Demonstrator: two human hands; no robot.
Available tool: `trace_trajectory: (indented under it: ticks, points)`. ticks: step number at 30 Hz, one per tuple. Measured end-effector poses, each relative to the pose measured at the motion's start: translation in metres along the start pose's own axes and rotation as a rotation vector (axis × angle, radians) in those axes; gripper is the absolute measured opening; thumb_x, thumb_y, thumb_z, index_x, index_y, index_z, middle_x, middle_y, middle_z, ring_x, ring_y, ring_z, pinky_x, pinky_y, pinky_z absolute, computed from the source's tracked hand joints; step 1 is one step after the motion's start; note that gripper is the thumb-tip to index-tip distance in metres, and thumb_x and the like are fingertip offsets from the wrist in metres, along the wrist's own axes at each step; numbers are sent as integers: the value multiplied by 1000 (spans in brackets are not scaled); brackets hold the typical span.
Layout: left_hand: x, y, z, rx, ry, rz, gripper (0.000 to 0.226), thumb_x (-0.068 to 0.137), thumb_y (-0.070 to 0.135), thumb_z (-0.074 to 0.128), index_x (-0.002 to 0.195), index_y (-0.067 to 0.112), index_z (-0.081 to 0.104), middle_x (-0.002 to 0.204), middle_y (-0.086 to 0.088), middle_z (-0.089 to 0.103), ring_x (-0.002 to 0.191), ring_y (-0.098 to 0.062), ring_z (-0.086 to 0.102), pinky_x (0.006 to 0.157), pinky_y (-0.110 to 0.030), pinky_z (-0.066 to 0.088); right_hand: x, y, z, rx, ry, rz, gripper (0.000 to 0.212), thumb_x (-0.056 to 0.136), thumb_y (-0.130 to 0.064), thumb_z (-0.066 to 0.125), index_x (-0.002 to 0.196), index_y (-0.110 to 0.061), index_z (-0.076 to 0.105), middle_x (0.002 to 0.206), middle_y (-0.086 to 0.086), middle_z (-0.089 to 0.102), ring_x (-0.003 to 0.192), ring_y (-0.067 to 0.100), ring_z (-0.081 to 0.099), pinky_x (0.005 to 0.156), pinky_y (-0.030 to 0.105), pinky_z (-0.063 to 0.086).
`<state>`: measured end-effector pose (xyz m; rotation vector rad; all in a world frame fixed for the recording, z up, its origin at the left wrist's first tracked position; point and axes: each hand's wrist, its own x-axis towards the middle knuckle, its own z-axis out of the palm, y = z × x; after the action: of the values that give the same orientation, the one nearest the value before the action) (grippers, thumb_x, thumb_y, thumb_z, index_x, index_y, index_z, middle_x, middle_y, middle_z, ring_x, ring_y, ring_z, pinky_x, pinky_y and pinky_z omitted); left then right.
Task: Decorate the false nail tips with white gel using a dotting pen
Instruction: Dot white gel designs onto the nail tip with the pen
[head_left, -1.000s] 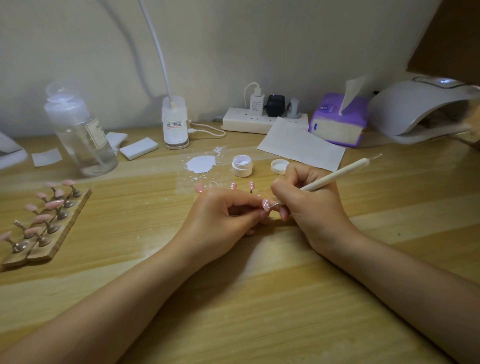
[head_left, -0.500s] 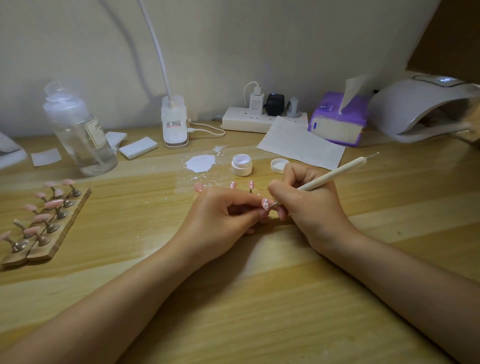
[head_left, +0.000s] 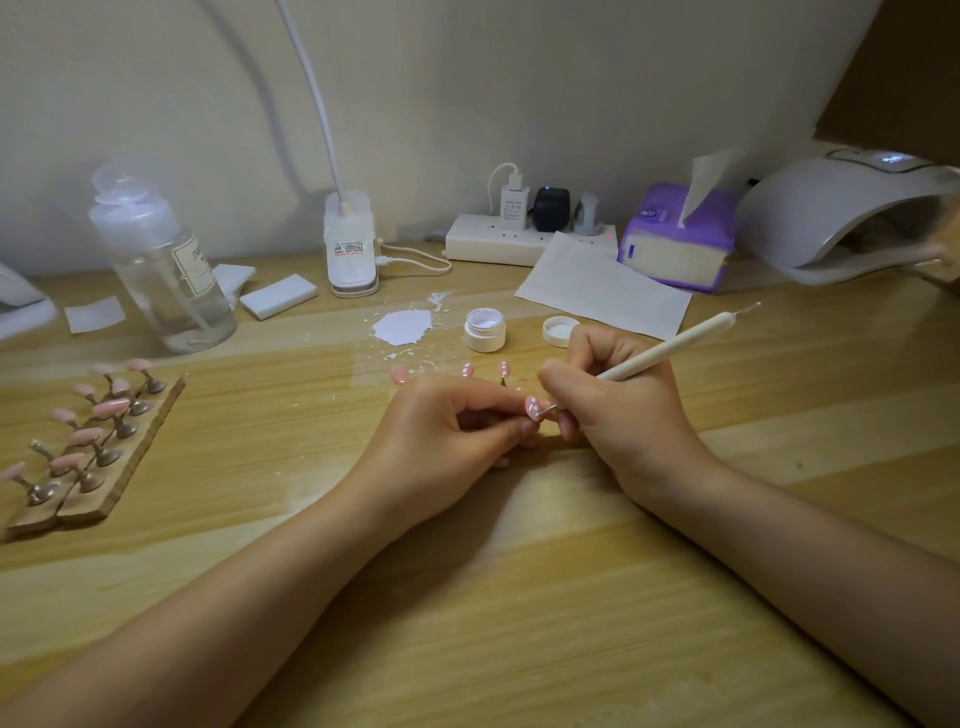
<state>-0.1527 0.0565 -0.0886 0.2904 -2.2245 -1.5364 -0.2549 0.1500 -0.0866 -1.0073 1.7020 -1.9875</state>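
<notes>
1. We judged the place a home nail-art desk: a wooden table stood against a plain pale wall.
2. We logged a nail-curing lamp at the far right, and a wooden rack of pink false nail tips on stands at the left.
3. We noted an open jar of white gel beside its lid, with a white smear on the tabletop.
4. We recorded household items: a power strip with chargers, a tissue pack, a clear pump bottle and a desk lamp base.
</notes>
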Motion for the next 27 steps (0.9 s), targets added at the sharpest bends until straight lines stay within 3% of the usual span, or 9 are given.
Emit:
trace_trajectory:
  ticks: [7, 11, 14, 17, 22, 24, 27]
  points:
    - [0, 0, 0, -6, -2, -25, 29, 80, 2, 66, 73, 29, 72, 66, 4, 71, 66, -3, 64, 58, -13, 49, 1, 1, 0, -5, 9, 3, 37, 74, 12, 51, 49, -9, 34, 30, -5, 40, 29, 3, 37, 37, 10, 32]
    - [0, 0, 0, -15, -8, -42, 17, 81, 2, 65, 85, 17, 73, 75, -7, 73, 71, -9, 66, 58, -13, 49, 4, 1, 0, 60, 88, 39, 38, 77, 9, 53, 49, -9, 33, 34, -4, 36, 30, 4, 34, 44, 18, 42]
    - [0, 0, 0, -58, 4, -71, 17, 81, 2, 65, 84, 17, 73, 75, -4, 73, 70, -5, 68, 56, -12, 48, 7, -1, -1, 215, 143, 133, 35, 84, -7, 59, 55, -6, 40, 37, -6, 33, 30, 4, 31, 52, 25, 51]
    - [-1, 1, 0, -92, 14, -87, 19, 81, 2, 65, 81, 20, 72, 71, 2, 73, 70, -4, 68, 56, -11, 48, 8, -3, -2, 314, 175, 210, 39, 84, -23, 62, 53, -12, 41, 40, -6, 32, 33, 4, 33, 48, 22, 53]
    - [-1, 4, 0, -104, 6, -88, 19, 82, 4, 63, 85, 21, 72, 82, 1, 73, 73, -4, 69, 56, -11, 49, 5, 0, -1, 217, 38, 130, 27, 85, -7, 59, 68, -16, 40, 35, -8, 37, 32, 2, 33, 67, 37, 50]
    - [-1, 5, -1, -113, 15, -102, 19, 83, 5, 63, 86, 21, 72, 83, 2, 73, 73, -3, 68, 56, -11, 49, 5, 1, -3, 235, -6, 109, 27, 84, 3, 57, 74, -15, 40, 39, -9, 42, 35, 2, 44, 63, 30, 53]
    - [-2, 5, -1, -117, 37, -110, 21, 82, 5, 64, 81, 24, 72, 82, 4, 73, 72, -3, 68, 56, -11, 49, 5, 4, -5, 243, -78, 88, 31, 79, 11, 56, 63, -11, 42, 47, -8, 50, 46, 5, 57, 57, 20, 54]
